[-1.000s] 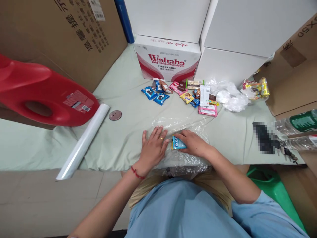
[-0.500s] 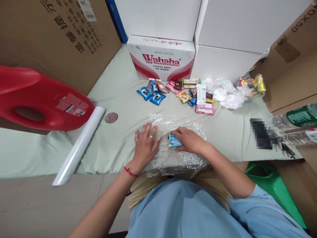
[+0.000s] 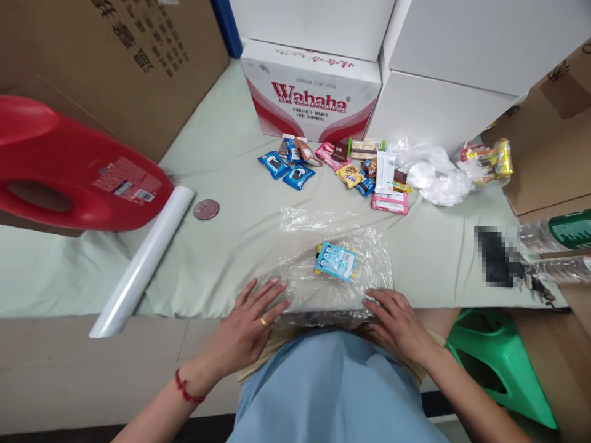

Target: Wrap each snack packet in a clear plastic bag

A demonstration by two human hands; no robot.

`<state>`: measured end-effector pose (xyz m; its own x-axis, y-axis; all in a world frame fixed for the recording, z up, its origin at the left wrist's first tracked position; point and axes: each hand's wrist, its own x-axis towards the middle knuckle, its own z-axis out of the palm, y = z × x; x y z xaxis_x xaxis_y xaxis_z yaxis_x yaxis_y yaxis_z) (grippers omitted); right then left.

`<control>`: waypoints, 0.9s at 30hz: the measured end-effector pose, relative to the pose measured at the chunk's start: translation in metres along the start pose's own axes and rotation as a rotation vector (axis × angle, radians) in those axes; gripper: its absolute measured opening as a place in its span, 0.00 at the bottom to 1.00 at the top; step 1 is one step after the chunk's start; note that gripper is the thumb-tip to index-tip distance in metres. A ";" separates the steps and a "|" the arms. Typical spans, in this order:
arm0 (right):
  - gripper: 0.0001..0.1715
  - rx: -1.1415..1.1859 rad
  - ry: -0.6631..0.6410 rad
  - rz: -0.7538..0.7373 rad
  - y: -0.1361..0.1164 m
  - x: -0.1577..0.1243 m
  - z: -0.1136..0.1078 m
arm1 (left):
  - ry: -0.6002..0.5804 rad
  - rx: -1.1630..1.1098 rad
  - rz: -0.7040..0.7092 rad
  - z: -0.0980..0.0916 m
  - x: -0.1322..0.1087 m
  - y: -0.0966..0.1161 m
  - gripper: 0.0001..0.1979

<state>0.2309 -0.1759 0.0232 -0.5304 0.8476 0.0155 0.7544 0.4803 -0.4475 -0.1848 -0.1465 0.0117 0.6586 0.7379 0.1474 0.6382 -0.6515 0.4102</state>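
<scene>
A small blue packet (image 3: 338, 261) with yellow showing at its edges lies on a sheet of clear plastic film (image 3: 295, 255), spread over the table's front part. At the film's near left edge is my left hand (image 3: 256, 320), fingers stretched out and apart. My right hand (image 3: 398, 321) rests at the near right edge of the film, its fingers spread too. Neither hand touches the packet. Whether the thumbs pinch the film's edge is hidden from above.
Several wrapped snacks (image 3: 349, 176) lie towards the back, before a Wahaha carton (image 3: 314, 101). Crumpled clear bags (image 3: 434, 175) lie right of them. On the left are a white film roll (image 3: 143, 261), a round disc (image 3: 205, 210) and a red jug (image 3: 87, 172). A green stool (image 3: 503, 363) stands below right.
My right hand has let go of the blue packet and moved back to the film's near right edge. My left hand has drawn back towards my body, to the near left edge.
</scene>
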 end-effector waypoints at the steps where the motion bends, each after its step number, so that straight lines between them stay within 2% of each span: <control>1: 0.27 -0.008 0.012 0.015 0.001 -0.001 0.004 | -0.014 0.018 0.012 0.003 0.003 -0.001 0.33; 4: 0.22 0.033 0.025 0.008 0.006 0.008 0.000 | 0.000 0.035 0.038 0.006 0.012 -0.007 0.26; 10: 0.18 0.243 -0.163 -0.110 0.017 0.039 -0.054 | 0.001 -0.008 0.014 -0.005 0.012 -0.019 0.14; 12: 0.17 0.235 -0.094 -0.072 0.011 0.056 -0.060 | 0.015 -0.020 -0.014 -0.005 0.009 -0.018 0.15; 15: 0.22 0.118 0.053 -0.023 -0.005 0.089 -0.049 | 0.086 0.013 -0.055 -0.001 0.008 -0.009 0.23; 17: 0.28 0.056 0.050 -0.040 -0.015 0.109 -0.034 | 0.131 0.082 -0.082 0.003 0.010 0.000 0.30; 19: 0.30 0.027 0.011 -0.051 -0.019 0.123 -0.020 | 0.117 0.152 -0.080 0.007 0.013 0.008 0.34; 23: 0.29 0.053 -0.019 -0.070 -0.009 0.133 -0.011 | -0.013 0.160 -0.031 0.014 0.017 0.009 0.31; 27: 0.27 0.083 -0.019 -0.129 0.002 0.134 -0.012 | -0.021 0.116 -0.029 0.022 0.017 0.002 0.28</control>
<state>0.1656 -0.0583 0.0351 -0.6287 0.7752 0.0615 0.6454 0.5642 -0.5150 -0.1640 -0.1393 -0.0050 0.6463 0.7540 0.1175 0.6985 -0.6465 0.3068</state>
